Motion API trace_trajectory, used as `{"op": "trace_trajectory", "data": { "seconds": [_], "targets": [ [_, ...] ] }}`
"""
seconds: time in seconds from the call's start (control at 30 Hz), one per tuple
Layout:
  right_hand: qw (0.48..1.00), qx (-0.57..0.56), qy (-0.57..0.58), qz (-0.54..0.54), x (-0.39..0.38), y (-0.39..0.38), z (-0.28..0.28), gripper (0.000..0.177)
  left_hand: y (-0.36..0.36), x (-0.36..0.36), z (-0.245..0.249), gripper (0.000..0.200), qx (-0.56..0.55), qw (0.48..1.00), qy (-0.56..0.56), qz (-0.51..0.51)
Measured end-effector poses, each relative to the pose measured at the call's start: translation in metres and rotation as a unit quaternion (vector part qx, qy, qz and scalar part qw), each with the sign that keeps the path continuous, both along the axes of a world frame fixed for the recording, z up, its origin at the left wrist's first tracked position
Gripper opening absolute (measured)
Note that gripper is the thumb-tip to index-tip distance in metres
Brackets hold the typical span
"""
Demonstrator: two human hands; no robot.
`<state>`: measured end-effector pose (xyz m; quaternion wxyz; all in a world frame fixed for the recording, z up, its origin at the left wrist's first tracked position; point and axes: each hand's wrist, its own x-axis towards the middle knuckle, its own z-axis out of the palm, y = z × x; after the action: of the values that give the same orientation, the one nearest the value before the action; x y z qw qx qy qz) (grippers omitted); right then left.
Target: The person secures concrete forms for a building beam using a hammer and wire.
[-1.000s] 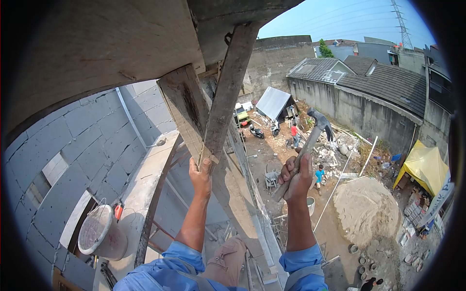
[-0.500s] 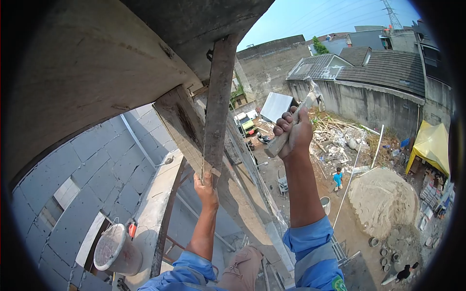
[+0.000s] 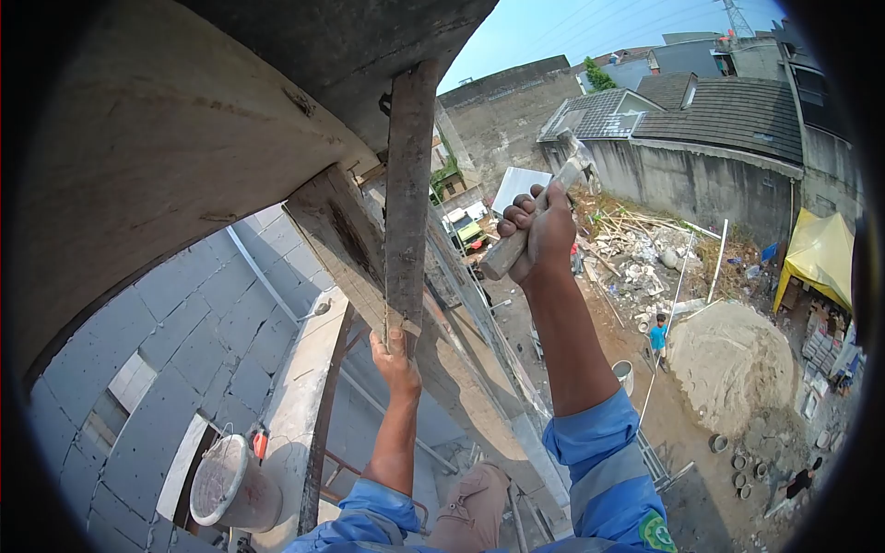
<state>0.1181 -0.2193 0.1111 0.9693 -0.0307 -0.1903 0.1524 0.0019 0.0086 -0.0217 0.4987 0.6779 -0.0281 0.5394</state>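
My right hand (image 3: 542,229) is wrapped round the wooden handle of a hammer (image 3: 570,173), raised right of the boards with its metal head up. My left hand (image 3: 396,361) is at the lower end of an upright plank (image 3: 409,184), its fingers closed on the wood where the plank meets a slanted board (image 3: 341,230). The plank's top reaches the underside of the concrete (image 3: 369,55). Whether a nail is between the left fingertips is too small to tell.
A stained bucket (image 3: 235,484) stands by a ledge (image 3: 293,396) beside a grey block wall (image 3: 175,341). Far below are a sand pile (image 3: 733,364), rubble (image 3: 645,267), a yellow canopy (image 3: 819,258), a person in blue (image 3: 657,339) and another person at the lower right.
My right hand and the hammer have moved a little to the left in view. My left hand stays on the wood. The view has shifted slightly, and the person in blue has moved.
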Motion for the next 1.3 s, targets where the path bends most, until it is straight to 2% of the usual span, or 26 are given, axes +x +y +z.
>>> {"op": "trace_trajectory", "data": {
  "seconds": [0.03,0.07,0.1,0.13,0.23,0.33,0.43,0.5,0.57,0.63,0.7,0.77,0.83,0.9,0.97,1.03,1.1,1.17,1.2,1.23,1.3],
  "targets": [
    [0.998,-0.038,-0.053,0.023,-0.007,-0.001,0.005,0.032,0.000,0.000,-0.001,0.072,-0.005,1.000,0.003,0.006],
    [0.949,-0.140,-0.253,0.123,-0.014,-0.011,0.008,0.033,-0.001,0.000,-0.002,0.072,-0.006,1.000,0.003,0.004],
    [0.956,-0.190,-0.217,0.059,-0.033,-0.014,0.016,0.032,-0.002,0.000,0.001,0.074,-0.004,1.000,-0.011,-0.006],
    [0.953,-0.191,-0.232,0.039,-0.026,-0.020,0.014,0.032,-0.005,0.002,0.002,0.076,-0.004,0.999,-0.027,-0.018],
    [0.963,-0.166,-0.213,0.023,-0.021,-0.026,-0.003,0.032,-0.015,0.001,0.007,0.073,-0.026,0.999,-0.037,-0.030],
    [0.972,-0.156,-0.174,0.012,-0.022,-0.027,-0.040,0.032,-0.012,0.002,0.006,0.073,-0.014,0.999,-0.038,-0.022],
    [0.955,-0.244,-0.144,-0.085,-0.034,-0.025,-0.095,0.032,-0.002,0.006,0.001,0.072,-0.001,0.999,-0.040,-0.019],
    [0.917,-0.344,-0.100,-0.176,-0.053,-0.017,-0.142,0.030,0.004,0.011,-0.005,0.071,-0.016,0.999,-0.041,-0.014],
    [0.820,-0.445,-0.142,-0.329,-0.052,0.001,-0.220,0.028,0.003,0.008,-0.004,0.070,-0.032,0.998,-0.042,-0.024],
    [0.717,-0.487,-0.202,-0.456,-0.084,-0.011,-0.249,0.033,0.004,0.010,-0.003,0.068,-0.035,0.998,-0.050,-0.009],
    [0.676,-0.484,-0.252,-0.495,-0.101,-0.011,-0.285,0.036,0.009,0.014,-0.005,0.069,-0.035,0.997,-0.062,0.024],
    [0.670,-0.506,-0.275,-0.468,-0.106,0.002,-0.337,0.037,0.000,0.013,0.001,0.069,-0.084,0.993,-0.081,-0.032],
    [0.663,-0.528,-0.291,-0.444,-0.117,-0.002,-0.331,0.039,-0.007,0.014,0.004,0.069,-0.101,0.989,-0.096,-0.047],
    [0.669,-0.615,-0.284,-0.306,-0.124,-0.015,-0.316,0.038,-0.007,0.013,0.005,0.068,-0.117,0.984,-0.115,-0.066],
    [0.665,-0.587,-0.315,-0.337,-0.121,-0.022,-0.332,0.039,-0.003,0.011,0.002,0.066,-0.124,0.985,-0.090,-0.081],
    [0.678,-0.609,-0.301,-0.281,-0.125,-0.039,-0.335,0.038,0.005,0.015,-0.001,0.065,-0.107,0.988,-0.088,-0.065],
    [0.673,-0.580,-0.332,-0.317,-0.118,-0.050,-0.356,0.035,0.013,0.014,-0.005,0.064,-0.095,0.991,-0.081,-0.043],
    [0.700,-0.618,-0.247,-0.258,-0.120,-0.065,-0.365,0.034,0.021,0.009,-0.007,0.063,-0.040,0.998,-0.017,-0.048],
    [0.680,-0.627,-0.254,-0.282,-0.112,-0.069,-0.384,0.031,0.019,0.006,-0.007,0.065,-0.041,0.999,-0.017,-0.024],
    [0.678,-0.635,-0.261,-0.262,-0.112,-0.080,-0.389,0.031,0.013,-0.007,-0.003,0.064,-0.059,0.998,0.009,-0.020],
    [0.718,-0.661,-0.128,-0.177,-0.120,-0.091,-0.398,0.029,0.002,-0.050,0.007,0.062,-0.090,0.994,0.050,0.022]
  ]
}}
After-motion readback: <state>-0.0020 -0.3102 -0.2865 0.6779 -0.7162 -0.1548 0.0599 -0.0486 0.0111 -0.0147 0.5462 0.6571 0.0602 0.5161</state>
